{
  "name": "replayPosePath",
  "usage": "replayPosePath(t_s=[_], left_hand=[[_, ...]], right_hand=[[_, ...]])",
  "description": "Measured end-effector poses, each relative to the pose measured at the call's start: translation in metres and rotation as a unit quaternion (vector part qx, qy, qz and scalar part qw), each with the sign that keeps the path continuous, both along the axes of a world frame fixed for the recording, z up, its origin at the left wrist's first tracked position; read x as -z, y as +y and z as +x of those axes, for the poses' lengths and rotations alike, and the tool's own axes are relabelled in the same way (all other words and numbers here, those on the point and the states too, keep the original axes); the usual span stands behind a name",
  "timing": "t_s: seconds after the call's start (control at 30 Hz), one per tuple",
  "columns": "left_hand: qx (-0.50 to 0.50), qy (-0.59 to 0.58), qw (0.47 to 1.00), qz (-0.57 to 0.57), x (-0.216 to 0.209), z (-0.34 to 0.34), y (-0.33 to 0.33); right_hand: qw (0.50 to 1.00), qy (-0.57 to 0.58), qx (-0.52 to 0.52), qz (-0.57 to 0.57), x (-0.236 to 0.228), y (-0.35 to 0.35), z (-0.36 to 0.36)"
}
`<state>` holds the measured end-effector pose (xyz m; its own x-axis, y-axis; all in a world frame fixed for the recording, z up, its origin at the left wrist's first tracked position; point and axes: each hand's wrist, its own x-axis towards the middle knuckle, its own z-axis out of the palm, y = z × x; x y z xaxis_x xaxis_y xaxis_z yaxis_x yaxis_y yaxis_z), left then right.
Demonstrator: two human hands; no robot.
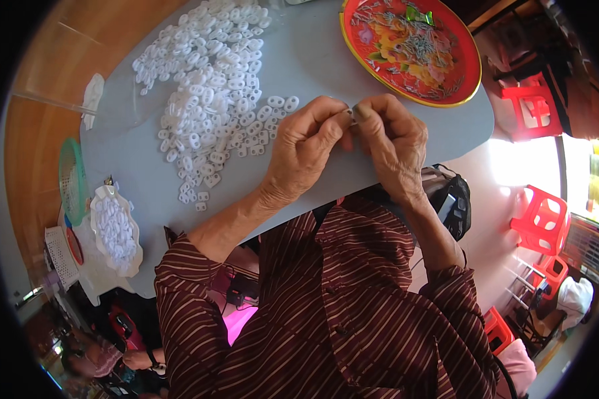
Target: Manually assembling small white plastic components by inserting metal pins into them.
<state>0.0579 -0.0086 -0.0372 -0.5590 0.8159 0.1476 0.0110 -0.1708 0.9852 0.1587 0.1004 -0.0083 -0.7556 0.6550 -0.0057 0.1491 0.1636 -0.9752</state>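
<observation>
**Here, two hands meet over one tiny part**

Head view: the left hand (306, 149) and the right hand (394, 143) come together above the pale grey tabletop (313, 53), fingertips pinched on a small pale piece (351, 113) held between them, just clear of the surface. The piece is mostly hidden by the fingers, so its exact shape cannot be told. It is probably very light and stiff, smooth enough to slip, and best taken by its edges with thumb and forefinger.

To the left of the hands spreads a loose heap of small white oval plastic pieces with two holes (213, 73), far too many to count. One round red metal tray with a gilt rim and flower pattern (469, 50) sits up to the right, holding a scatter of thin silvery pins (416, 50), also past counting. At the table's left edge rests one white scalloped dish (136, 256) filled with more white pieces. Three red plastic stools (542, 219) stand on the floor at the right.
</observation>
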Motion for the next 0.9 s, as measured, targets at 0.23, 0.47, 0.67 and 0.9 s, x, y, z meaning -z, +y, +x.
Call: replayPosePath(t_s=[0.23, 0.47, 0.67, 0.9], left_hand=[[-0.008, 0.07, 0.997, -0.04, -0.022, -0.003, -0.009], [-0.064, 0.507, 0.844, -0.163, -0.042, -0.072, -0.036], [0.008, 0.545, 0.801, -0.249, -0.038, -0.073, -0.03], [0.023, 0.555, 0.788, -0.265, -0.034, -0.074, -0.021]], right_hand=[[0.99, 0.127, -0.055, -0.015, 0.02, 0.005, -0.001], [0.987, 0.114, -0.076, -0.084, 0.013, 0.006, 0.004], [0.992, 0.107, -0.072, 0.002, 0.02, 0.004, 0.002], [0.99, 0.121, -0.069, 0.011, 0.021, 0.004, 0.001]])
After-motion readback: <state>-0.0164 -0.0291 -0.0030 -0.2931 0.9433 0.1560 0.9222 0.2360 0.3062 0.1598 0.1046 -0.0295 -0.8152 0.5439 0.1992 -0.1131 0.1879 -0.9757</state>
